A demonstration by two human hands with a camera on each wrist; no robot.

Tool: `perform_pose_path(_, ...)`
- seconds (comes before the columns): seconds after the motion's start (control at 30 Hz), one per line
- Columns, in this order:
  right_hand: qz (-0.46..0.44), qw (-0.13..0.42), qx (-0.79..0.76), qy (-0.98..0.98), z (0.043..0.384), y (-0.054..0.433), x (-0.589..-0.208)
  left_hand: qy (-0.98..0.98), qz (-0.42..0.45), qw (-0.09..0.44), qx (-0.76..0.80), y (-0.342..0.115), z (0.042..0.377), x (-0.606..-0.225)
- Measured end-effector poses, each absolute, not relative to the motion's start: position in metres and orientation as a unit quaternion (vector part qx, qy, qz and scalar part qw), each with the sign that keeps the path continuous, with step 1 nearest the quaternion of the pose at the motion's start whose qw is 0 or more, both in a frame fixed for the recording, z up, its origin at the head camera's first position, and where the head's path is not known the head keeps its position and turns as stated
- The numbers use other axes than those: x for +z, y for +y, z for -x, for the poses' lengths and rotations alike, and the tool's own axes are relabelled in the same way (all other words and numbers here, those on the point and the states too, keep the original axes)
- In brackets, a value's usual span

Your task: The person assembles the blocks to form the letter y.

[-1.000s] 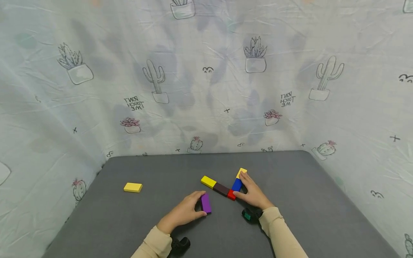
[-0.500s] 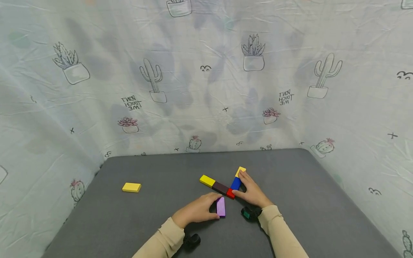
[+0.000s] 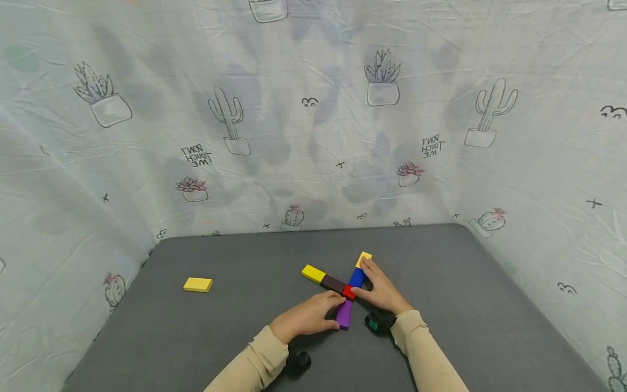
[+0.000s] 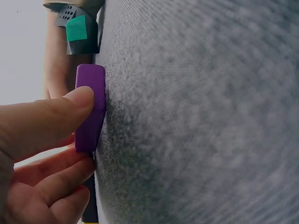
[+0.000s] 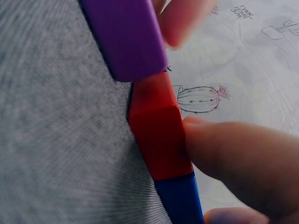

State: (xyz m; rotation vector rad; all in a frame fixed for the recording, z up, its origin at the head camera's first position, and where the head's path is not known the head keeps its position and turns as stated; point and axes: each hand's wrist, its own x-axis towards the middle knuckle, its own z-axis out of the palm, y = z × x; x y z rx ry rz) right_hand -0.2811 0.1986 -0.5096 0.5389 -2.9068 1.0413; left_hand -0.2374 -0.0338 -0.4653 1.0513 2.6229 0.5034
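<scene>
My left hand [image 3: 309, 314] pinches a purple block [image 3: 344, 316] between thumb and fingers, its far end right at a red block [image 3: 348, 293]. Close to the cloth, the purple block [image 4: 88, 133] shows its long side in the left wrist view. My right hand [image 3: 384, 291] rests on the joined pieces: its thumb presses the top of the red block [image 5: 161, 140], and its fingertips lie on a pale yellow block [image 3: 363, 257]. Between these sits a blue block [image 3: 356, 278]. A dark brown block [image 3: 332, 283] and a bright yellow block [image 3: 313, 274] run leftward from the red one.
Another pale yellow block [image 3: 198, 285] lies alone at the left on the grey tabletop [image 3: 245, 256]. Patterned cloth [image 3: 313, 163] hangs behind and at both sides. Black wrist devices [image 3: 379, 322] sit under the wrists, close to the table.
My left hand has carried the purple block rightward to the red block, turning it so its far end angles right. My right hand has stayed on the blocks.
</scene>
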Motion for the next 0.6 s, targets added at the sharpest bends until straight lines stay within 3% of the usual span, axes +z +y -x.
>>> perform_pose_path(0.6,-0.178,0.01,0.333,-0.926,0.2809,0.1983,-0.5096,0.895,-0.392,0.1,0.189,-0.0353,0.2428,-0.4668)
